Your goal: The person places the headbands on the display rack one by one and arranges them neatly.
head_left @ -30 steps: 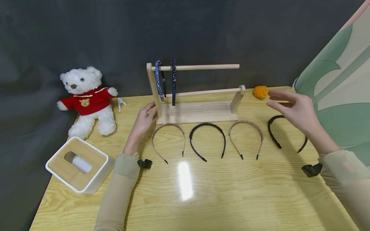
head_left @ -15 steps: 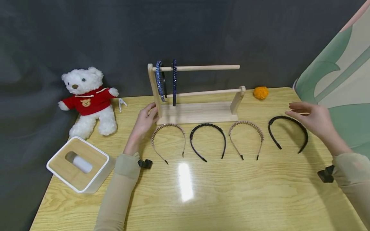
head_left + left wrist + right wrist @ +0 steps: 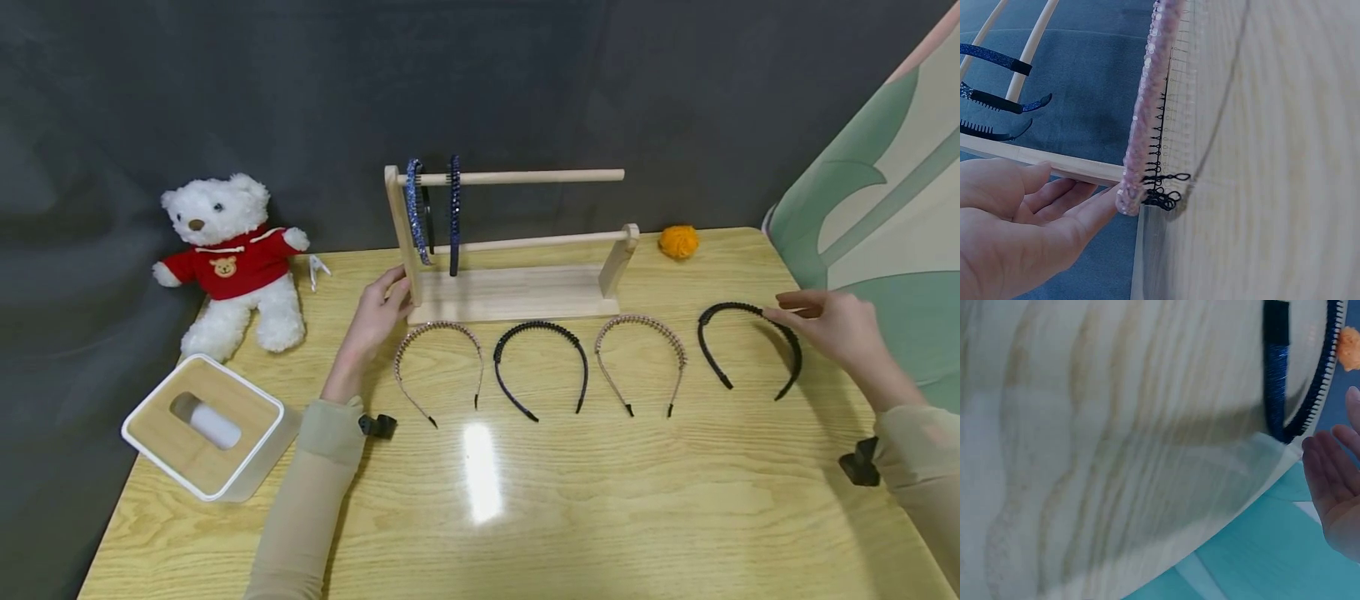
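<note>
The bench (image 3: 600,517) is stretching beneath everything, and toward its far side a wooden rack (image 3: 517,287) is standing, with a light-blue headband (image 3: 413,212) and a dark-blue headband (image 3: 454,218) hanging from its upper bar at the left. A white bear (image 3: 231,271) is leaning at the far left, and a white box (image 3: 262,458) is standing nearer on that side. My left hand (image 3: 375,308) is touching the rack's left upright; whether it is gripping I cannot tell. My right hand (image 3: 840,329) is hovering at the right, thumb and fingers loosely parted, holding nothing. The black headband (image 3: 731,306) is lying just left of it, the thumb overlapping its arch from above; I cannot tell whether they are touching. Farther left, a pink headband (image 3: 636,318), a dark headband (image 3: 534,323) and a second pink headband (image 3: 438,323) are lying in a row. An orange ball (image 3: 678,242) is resting right of the rack.
</note>
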A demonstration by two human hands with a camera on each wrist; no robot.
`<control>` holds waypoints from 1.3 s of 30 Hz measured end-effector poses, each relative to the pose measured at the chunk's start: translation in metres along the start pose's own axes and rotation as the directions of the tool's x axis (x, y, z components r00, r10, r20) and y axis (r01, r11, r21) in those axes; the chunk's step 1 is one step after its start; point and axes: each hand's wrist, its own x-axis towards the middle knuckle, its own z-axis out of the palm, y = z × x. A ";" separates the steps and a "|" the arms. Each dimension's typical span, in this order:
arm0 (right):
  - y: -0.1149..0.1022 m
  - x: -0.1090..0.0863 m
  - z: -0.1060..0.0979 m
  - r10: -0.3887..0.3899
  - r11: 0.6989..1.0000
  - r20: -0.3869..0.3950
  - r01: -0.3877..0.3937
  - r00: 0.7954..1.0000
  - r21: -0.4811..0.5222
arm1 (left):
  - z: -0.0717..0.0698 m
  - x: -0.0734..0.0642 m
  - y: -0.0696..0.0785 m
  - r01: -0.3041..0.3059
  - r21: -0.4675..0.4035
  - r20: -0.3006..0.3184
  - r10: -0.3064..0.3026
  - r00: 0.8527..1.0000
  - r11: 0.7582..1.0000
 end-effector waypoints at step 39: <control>0.013 -0.005 0.009 -0.044 0.992 0.042 0.049 0.998 -0.114 | 0.000 -0.002 -0.002 -0.009 0.029 0.006 0.009 1.000 1.000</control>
